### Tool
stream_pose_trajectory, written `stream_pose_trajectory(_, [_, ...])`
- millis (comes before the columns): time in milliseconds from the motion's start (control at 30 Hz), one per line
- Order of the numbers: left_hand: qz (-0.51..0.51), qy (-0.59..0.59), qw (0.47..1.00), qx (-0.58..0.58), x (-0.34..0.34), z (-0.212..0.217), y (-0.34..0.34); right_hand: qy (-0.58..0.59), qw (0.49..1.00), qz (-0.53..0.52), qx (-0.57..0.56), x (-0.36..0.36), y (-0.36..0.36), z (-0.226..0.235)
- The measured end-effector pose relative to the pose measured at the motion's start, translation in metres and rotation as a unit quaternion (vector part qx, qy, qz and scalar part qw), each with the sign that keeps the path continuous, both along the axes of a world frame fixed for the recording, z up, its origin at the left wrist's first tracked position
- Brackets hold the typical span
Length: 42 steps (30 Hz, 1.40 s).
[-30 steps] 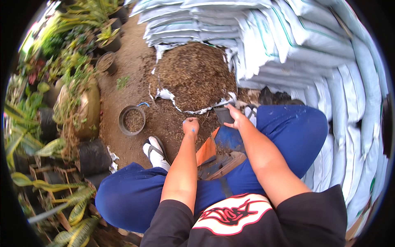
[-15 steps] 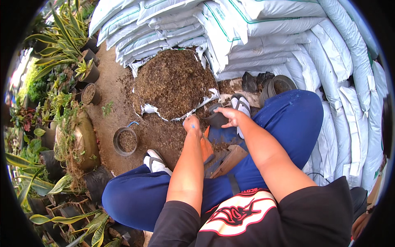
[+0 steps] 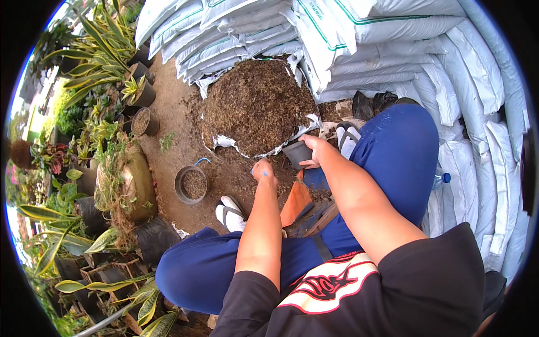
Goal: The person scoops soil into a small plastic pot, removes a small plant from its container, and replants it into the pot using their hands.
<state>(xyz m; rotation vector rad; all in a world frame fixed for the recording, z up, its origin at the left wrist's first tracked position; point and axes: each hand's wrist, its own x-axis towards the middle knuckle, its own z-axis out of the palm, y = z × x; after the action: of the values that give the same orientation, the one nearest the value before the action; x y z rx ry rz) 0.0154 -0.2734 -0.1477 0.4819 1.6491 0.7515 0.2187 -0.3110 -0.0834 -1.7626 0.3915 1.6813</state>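
My right hand (image 3: 316,149) grips a small dark plastic pot (image 3: 296,155) by its side, thumb and fingers around it, close to the near edge of a heap of brown potting soil (image 3: 258,106). The pot is tilted, and its inside is hard to see. To the left of the pot, my left hand (image 3: 261,169) is low over the ground with its fingers curled. Whatever it holds, if anything, is hidden. The heap lies on a torn white sack (image 3: 226,141). Below the pot is an orange piece of material (image 3: 296,203) between my legs.
A round dark pot with soil (image 3: 191,185) stands left of my sandalled foot (image 3: 229,214). Potted plants (image 3: 90,62) line the left side. Stacked white sacks (image 3: 387,33) wall the back and right. A blue-capped bottle (image 3: 442,180) is beside my right knee.
The view has shifted, so the surroundings appear farther right. My right hand has brought the small pot leftward, away from my right foot. My left hand stays curled near it.
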Motion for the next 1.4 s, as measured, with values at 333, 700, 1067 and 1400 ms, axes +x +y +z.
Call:
stream_pose_trajectory(333, [0.041, -0.018, 0.998, 0.032, -0.013, -0.019, 0.006, 0.006, 0.995, -0.019, 0.093, 0.002, 0.001, 0.023])
stream_pose_trajectory(700, [0.130, 0.000, 0.991, -0.011, 0.009, 0.051, -0.011, -0.005, 0.987, 0.106, 0.123, 0.027, -0.036, 0.049])
stream_pose_trajectory(1067, [0.213, 0.088, 0.973, -0.031, -0.024, 0.035, -0.001, 0.085, 0.991, 0.101, 0.027, -0.078, -0.037, 0.026])
stream_pose_trajectory(1400, [0.237, 0.074, 0.968, -0.014, -0.057, 0.014, 0.002, 0.220, 0.960, -0.174, -0.015, -0.057, 0.008, 0.020])
